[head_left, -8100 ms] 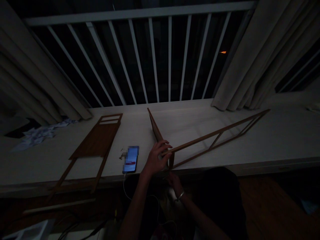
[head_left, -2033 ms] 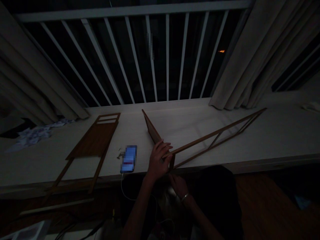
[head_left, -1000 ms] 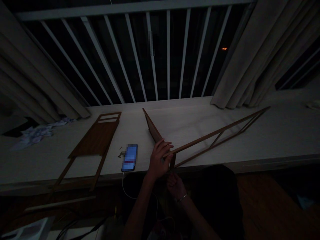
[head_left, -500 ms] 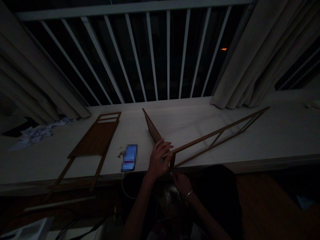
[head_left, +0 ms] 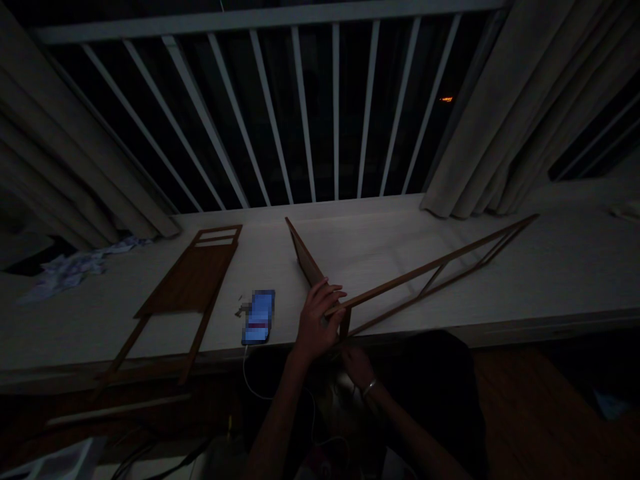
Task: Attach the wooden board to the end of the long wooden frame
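Note:
My left hand grips a brown wooden frame near its corner, thumb and fingers around the wood. The frame stands on edge, two parts meeting at an angle: a slatted or panelled part runs back to the left, and a long open part with crossbars stretches right. Just below that corner, my right hand, with a silvery bracelet at the wrist, has its fingers closed at the frame's lower end. What they hold is too dark to make out.
The frame rests on a pale ledge. To the left lie a similar wooden frame, its legs past the edge, a lit phone with a white cable, small metal pieces and crumpled paper or cloth. Behind are white railings and curtains.
My right hand has shifted slightly and turned at the wrist below the corner. My left hand and the wooden frame stay practically in place.

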Available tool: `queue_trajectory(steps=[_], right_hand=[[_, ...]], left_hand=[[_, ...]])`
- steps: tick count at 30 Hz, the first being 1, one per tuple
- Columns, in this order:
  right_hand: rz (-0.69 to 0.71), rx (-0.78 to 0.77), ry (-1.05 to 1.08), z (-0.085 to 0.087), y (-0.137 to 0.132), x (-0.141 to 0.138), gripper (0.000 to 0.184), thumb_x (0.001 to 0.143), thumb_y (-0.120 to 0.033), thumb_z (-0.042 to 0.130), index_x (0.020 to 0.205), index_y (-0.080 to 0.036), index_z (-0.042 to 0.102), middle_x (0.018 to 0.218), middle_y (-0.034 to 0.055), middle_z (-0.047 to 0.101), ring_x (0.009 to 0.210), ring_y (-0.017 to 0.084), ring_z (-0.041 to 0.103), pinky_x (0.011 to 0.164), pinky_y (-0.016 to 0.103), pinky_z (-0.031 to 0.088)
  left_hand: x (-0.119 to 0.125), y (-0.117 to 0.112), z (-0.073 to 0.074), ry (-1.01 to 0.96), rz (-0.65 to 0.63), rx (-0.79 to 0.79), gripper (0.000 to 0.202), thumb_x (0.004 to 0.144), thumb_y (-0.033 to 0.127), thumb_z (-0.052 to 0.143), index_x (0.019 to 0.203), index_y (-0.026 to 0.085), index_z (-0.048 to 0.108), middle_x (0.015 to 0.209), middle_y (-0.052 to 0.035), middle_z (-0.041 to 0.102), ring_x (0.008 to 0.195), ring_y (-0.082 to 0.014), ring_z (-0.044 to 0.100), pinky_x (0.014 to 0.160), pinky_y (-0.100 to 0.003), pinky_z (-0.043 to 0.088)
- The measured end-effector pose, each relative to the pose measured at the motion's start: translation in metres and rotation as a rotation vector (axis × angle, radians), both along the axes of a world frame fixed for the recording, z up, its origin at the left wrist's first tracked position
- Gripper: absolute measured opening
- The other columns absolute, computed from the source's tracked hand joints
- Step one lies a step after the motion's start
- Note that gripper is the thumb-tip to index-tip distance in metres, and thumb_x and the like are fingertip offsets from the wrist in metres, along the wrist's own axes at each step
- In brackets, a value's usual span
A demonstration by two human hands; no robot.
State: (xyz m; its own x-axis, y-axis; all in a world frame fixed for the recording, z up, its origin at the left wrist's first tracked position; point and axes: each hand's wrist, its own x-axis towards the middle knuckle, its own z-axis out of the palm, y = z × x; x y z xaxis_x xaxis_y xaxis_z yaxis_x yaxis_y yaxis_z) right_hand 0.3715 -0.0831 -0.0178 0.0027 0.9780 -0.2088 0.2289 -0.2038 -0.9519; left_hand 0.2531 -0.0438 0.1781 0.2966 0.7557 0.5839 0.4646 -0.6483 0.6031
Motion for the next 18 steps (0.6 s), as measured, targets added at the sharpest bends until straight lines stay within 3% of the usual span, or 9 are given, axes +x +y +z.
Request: queue_trajectory(steps=[3, 8, 12, 15, 18], right_hand=[[-0.093, -0.120, 0.524, -0.008, 0.000, -0.011, 0.031, 0.073, -0.037, 0.050, 0.048, -0.020, 0.042, 0.045, -0.0050, 0.042, 0.043, 0.008, 0.036, 0.044, 0.021, 0.027], [-0.069, -0.217, 0.839, -0.016, -0.005, -0.023, 0.038, 0.075, -0.040, 0.044, 0.047, -0.022, 0.026, 0.036, -0.0104, 0.019, 0.033, 0.006, 0.013, 0.035, 0.019, 0.016], [-0.051, -0.332, 1.207, -0.014, -0.007, -0.023, 0.035, 0.077, -0.032, 0.046, 0.049, -0.021, 0.028, 0.034, -0.0114, 0.017, 0.032, 0.005, 0.011, 0.034, 0.017, 0.013], [-0.096, -0.399, 1.188, -0.009, -0.008, -0.022, 0.029, 0.075, -0.033, 0.051, 0.053, -0.019, 0.039, 0.034, -0.0115, 0.022, 0.031, 0.004, 0.016, 0.034, 0.017, 0.014], [-0.170, -0.378, 1.012, -0.003, -0.010, -0.021, 0.028, 0.070, -0.040, 0.056, 0.057, -0.017, 0.046, 0.037, -0.0096, 0.033, 0.032, 0.003, 0.025, 0.035, 0.017, 0.019]], left_hand=[[0.000, 0.000, 0.000, -0.003, -0.004, -0.005, 0.024, 0.081, 0.020, 0.047, 0.104, 0.021, 0.055, 0.113, -0.0060, 0.054, 0.120, -0.0220, 0.032, 0.099, -0.048, 0.030], [0.000, 0.001, 0.000, 0.000, -0.007, -0.011, 0.024, 0.081, 0.019, 0.048, 0.104, 0.021, 0.054, 0.113, -0.0055, 0.053, 0.121, -0.0215, 0.032, 0.100, -0.047, 0.030], [0.001, 0.001, -0.001, -0.006, -0.006, -0.007, 0.023, 0.081, 0.019, 0.048, 0.103, 0.021, 0.054, 0.112, -0.0053, 0.054, 0.120, -0.0210, 0.032, 0.100, -0.047, 0.029], [0.001, 0.001, -0.003, -0.008, 0.004, -0.007, 0.024, 0.081, 0.020, 0.048, 0.104, 0.021, 0.054, 0.112, -0.0051, 0.053, 0.120, -0.0204, 0.032, 0.101, -0.046, 0.029], [0.001, 0.001, -0.004, -0.005, 0.009, -0.011, 0.025, 0.081, 0.020, 0.048, 0.105, 0.021, 0.054, 0.112, -0.0051, 0.053, 0.120, -0.0206, 0.032, 0.100, -0.046, 0.029]])
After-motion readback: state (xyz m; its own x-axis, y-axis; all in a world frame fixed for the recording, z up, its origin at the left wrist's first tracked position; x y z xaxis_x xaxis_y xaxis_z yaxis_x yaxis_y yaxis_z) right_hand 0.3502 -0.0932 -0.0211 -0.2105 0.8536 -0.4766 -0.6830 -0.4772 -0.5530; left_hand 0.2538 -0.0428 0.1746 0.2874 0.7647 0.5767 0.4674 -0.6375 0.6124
